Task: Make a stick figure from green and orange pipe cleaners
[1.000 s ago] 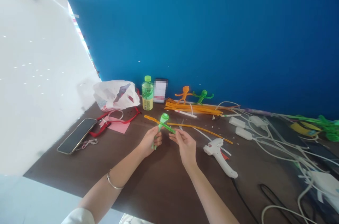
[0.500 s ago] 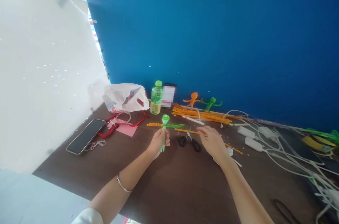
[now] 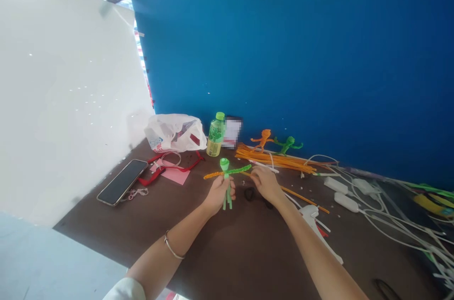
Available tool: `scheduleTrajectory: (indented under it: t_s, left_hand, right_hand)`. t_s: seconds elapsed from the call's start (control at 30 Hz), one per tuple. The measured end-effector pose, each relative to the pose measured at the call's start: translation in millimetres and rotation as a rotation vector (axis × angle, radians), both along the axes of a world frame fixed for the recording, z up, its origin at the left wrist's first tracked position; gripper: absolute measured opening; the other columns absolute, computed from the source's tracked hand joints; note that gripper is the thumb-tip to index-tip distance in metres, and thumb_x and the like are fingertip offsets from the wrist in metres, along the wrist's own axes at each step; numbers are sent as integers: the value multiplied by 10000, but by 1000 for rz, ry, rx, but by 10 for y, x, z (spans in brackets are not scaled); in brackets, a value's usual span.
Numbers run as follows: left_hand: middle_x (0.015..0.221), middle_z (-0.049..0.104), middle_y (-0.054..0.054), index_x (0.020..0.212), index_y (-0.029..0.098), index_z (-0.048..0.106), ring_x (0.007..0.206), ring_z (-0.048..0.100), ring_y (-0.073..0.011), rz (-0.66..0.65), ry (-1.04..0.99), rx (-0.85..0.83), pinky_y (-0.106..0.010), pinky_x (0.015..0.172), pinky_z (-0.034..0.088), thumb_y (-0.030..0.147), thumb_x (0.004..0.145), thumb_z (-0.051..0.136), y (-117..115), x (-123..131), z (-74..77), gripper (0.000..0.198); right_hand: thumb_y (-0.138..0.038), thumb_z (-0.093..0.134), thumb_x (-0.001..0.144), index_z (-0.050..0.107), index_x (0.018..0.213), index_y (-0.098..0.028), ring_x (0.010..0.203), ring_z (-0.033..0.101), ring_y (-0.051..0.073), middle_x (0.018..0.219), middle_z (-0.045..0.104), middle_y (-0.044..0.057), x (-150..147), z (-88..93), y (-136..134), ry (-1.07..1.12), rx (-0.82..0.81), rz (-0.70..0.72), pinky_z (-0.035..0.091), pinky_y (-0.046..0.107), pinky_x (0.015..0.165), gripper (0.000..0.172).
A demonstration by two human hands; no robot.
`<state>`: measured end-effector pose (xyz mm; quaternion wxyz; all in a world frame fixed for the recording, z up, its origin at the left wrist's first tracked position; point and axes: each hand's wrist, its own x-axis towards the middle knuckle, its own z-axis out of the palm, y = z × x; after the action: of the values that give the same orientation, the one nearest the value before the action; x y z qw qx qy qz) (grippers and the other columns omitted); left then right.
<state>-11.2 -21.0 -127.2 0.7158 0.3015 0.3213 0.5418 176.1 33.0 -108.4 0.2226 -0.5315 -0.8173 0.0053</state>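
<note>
passage runs over the table (image 3: pixel 227 262) below the hands; scissors (image 3: pixel 250 193) sit between left hand (image 3: pixel 218 195) and right hand (image 3: pixel 266 185); glue gun (image 3: pixel 312 219) blocks rightward.

Here we are at a makeshift craft bench! A dark brown tabletop (image 3: pixel 117 229) is boxed in by a tall blue panel (image 3: pixel 283 54) along its back edge and a white board (image 3: pixel 71 101) at its left end. There's a hot glue gun (image 3: pixel 312 219) out on top, orange pipe cleaners (image 3: pixel 275 162) heaped by the back edge, and power adapters (image 3: pixel 345 202) and white cables (image 3: pixel 400 224) crowding the right end!
</note>
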Motion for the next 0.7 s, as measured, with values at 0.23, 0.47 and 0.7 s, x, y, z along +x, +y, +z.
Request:
scheduleTrajectory:
  t_s: [0.23, 0.47, 0.7]
  left_hand:
    - [549, 318, 75, 752, 168, 441, 405, 257, -20, 54, 138, 32, -152, 366, 181, 484, 690, 570, 5, 4, -40, 346]
    - [515, 294, 78, 658, 170, 390, 432, 261, -29, -52, 169, 120, -161, 411, 223, 449, 680, 596, -92, 6, 20, 347]
    - [551, 299, 73, 795, 150, 496, 432, 227, -21, -72, 99, 137, -163, 407, 184, 472, 664, 609, -137, 33, 80, 365]
  right_hand:
    - [-216, 380, 847, 559, 921, -176, 806, 559, 195, 832, 615, 93, -144, -45, -544, 342, 469, -157, 428, 326, 739, 197]
    - [-175, 434, 838, 614, 952, -200, 757, 580, 180, 824, 658, 71, -383, -133, -786, 75, 438, -21, 378, 305, 680, 214]
    - [-135, 368, 854, 616, 954, -192, 796, 546, 175, 831, 627, 71, -467, -89, -774, 23, 391, 53, 368, 309, 734, 273]
